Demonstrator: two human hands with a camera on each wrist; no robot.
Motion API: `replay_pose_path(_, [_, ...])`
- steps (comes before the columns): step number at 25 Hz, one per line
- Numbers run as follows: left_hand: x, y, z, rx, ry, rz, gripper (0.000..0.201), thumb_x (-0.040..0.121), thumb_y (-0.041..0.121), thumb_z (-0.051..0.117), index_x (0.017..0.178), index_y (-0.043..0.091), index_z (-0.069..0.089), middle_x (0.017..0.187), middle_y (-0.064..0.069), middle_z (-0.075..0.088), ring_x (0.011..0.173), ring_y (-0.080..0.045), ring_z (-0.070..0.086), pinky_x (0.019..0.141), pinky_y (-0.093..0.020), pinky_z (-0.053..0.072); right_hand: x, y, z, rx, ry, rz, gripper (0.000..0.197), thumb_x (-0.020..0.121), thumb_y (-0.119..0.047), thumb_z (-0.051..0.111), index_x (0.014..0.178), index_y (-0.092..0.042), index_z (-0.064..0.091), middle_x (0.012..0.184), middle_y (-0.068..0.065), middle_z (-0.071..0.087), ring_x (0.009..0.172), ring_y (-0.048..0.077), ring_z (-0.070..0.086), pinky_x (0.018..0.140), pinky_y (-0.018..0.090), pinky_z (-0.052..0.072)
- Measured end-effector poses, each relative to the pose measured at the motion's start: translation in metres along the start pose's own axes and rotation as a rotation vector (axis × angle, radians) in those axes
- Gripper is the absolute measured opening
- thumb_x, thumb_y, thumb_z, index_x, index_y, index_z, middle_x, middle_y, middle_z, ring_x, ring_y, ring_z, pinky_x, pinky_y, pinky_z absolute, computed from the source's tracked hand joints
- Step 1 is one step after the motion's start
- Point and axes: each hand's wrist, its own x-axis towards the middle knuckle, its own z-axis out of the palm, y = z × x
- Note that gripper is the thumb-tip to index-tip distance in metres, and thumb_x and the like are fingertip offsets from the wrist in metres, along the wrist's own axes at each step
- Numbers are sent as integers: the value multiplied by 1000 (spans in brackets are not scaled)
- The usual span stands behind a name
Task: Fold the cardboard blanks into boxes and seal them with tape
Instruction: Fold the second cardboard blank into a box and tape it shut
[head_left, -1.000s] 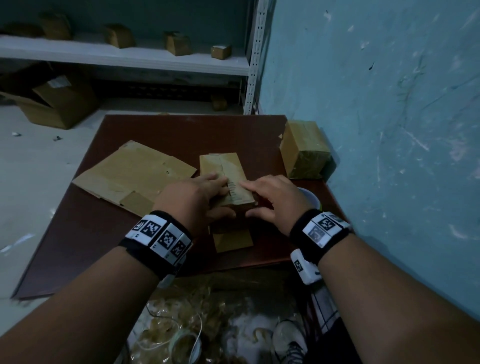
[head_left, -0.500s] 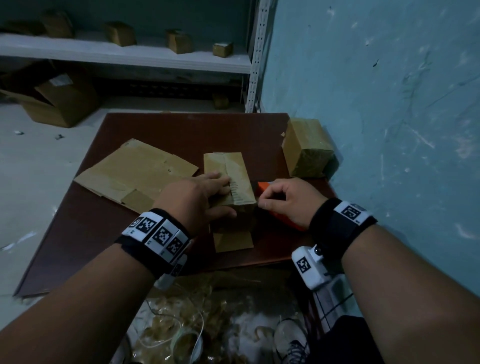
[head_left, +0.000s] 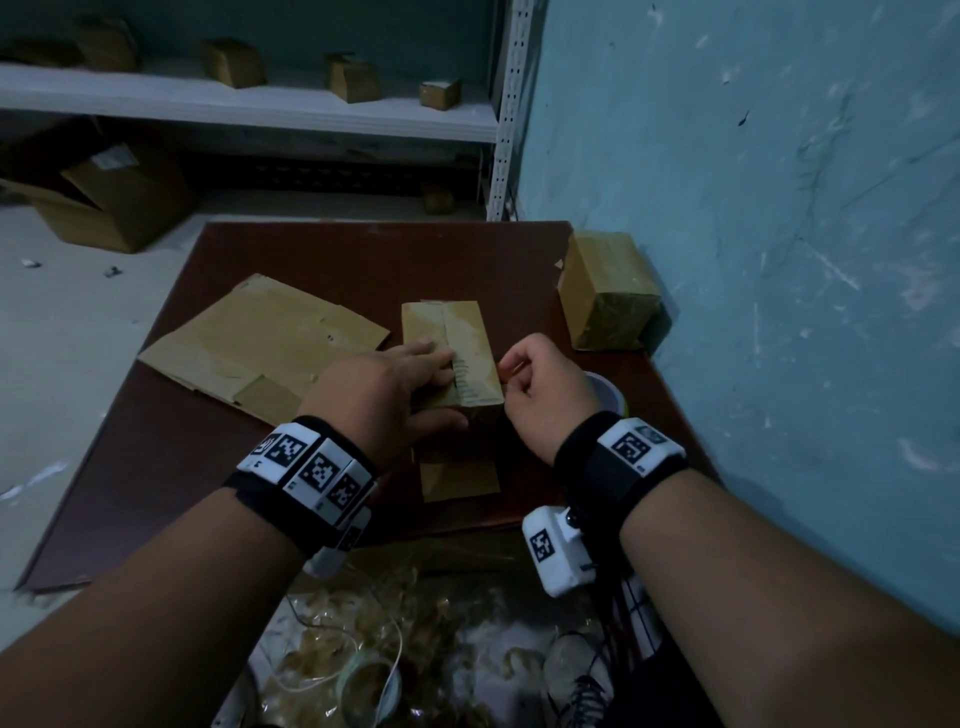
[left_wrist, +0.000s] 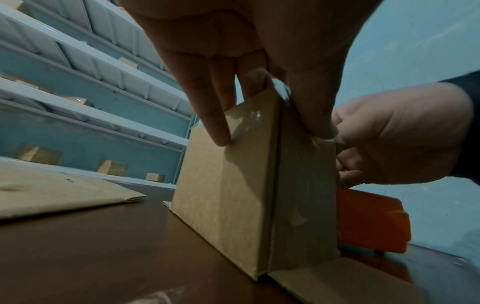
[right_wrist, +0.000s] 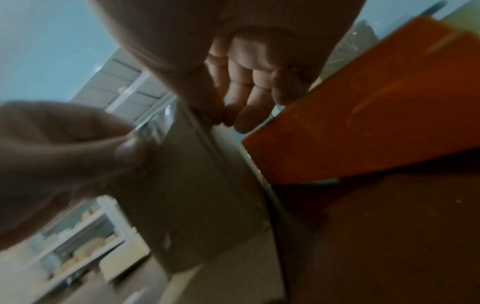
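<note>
Cardboard, brown and folded into a small upright box (head_left: 452, 358), stands mid-frame on the dark reddish-brown table (head_left: 156, 457). The left hand (head_left: 384, 384) grips its top, straight fingers (left_wrist: 207, 115) down one side and thumb down the near face. The right hand (head_left: 545, 384), at the box's right edge, pinches clear tape between thumb and forefinger, beside an orange tape dispenser (left_wrist: 371, 222). Flat cardboard blanks (head_left: 260, 348) lie at left

Brown table (head_left: 322, 260) – boxes (head_left: 605, 291), blanks (head_left: 260, 338) (flat)
</note>
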Motion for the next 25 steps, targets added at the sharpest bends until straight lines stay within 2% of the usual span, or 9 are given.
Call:
replay_pose_path(3, [-1, -2, 1, -2, 10, 5, 74, 78, 63, 61, 142, 27, 59, 153, 7, 53, 141, -12, 49, 111, -42, 49, 0, -2, -6, -52, -44, -116, 34, 98, -8, 52, 128, -23, 57, 121, -3, 58, 112, 15, 58, 95, 34, 49])
replay_pose_path(5, [-2, -2, 0, -9, 7, 3, 74, 78, 63, 62, 143, 28, 57, 154, 8, 52, 142, -12, 48, 111, -42, 49, 5, 6, -19, -102, -158, -243, 53, 97, -14, 57, 149, -25, 51, 149, -4, 48, 138, 12, 45, 117, 35, 38])
replay_pose_path(7, [-1, -3, -1, -9, -14, 5, 77, 77, 65, 59, 145, 29, 55, 155, 9, 50, 143, -12, 47, 112, -42, 48, 9, 16, -31, -100, -286, -288, 58, 100, -29, 62, 156, -33, 46, 164, -14, 35, 150, 3, 31, 124, 33, 29])
replay_pose_path(9, [0, -4, -1, -13, -28, 12, 77, 76, 66, 57, 144, 30, 56, 155, 10, 49, 143, -12, 47, 113, -42, 47, 11, 21, -33, -139, -349, -311, 63, 97, -45, 67, 155, -38, 45, 166, -23, 28, 151, -1, 28, 125, 33, 28])
replay_pose_path(11, [1, -8, 1, -23, -24, 23, 76, 77, 65, 59, 144, 29, 57, 156, 9, 49, 143, -12, 47, 113, -42, 46, 10, 22, -30, -255, -302, -352, 66, 94, -50, 69, 154, -39, 45, 163, -27, 27, 150, -1, 31, 125, 31, 27])
replay_pose_path(16, [1, -17, 5, -43, 21, 26, 71, 82, 48, 78, 145, 27, 55, 156, 11, 48, 143, -7, 45, 114, -39, 46, 0, 16, -7, -272, -121, -483, 57, 99, -35, 69, 152, -22, 52, 160, -9, 44, 146, 5, 41, 122, 24, 31])
replay_pose_path(20, [0, -16, 3, -46, 37, 19, 72, 82, 47, 78, 147, 30, 53, 157, 14, 46, 142, -7, 46, 114, -38, 46, -2, 18, -2, -260, -100, -457, 64, 95, -49, 70, 153, -27, 52, 161, -13, 42, 142, -2, 40, 114, 10, 26])
replay_pose_path(23, [-4, -15, 0, -122, -8, 18, 74, 80, 33, 84, 147, 31, 52, 158, 15, 44, 146, -4, 38, 119, -31, 38, -2, 16, 3, -274, -65, -411, 70, 90, -58, 71, 150, -29, 54, 159, -15, 45, 139, -3, 44, 115, 16, 33])
replay_pose_path(25, [-11, -18, -7, -339, 13, -26, 77, 75, 19, 89, 143, 30, 56, 154, 15, 48, 144, -2, 40, 116, -23, 36, -2, 15, 7, -234, -21, -403, 63, 90, -55, 71, 146, -29, 59, 155, -14, 50, 137, 2, 51, 114, 17, 37])
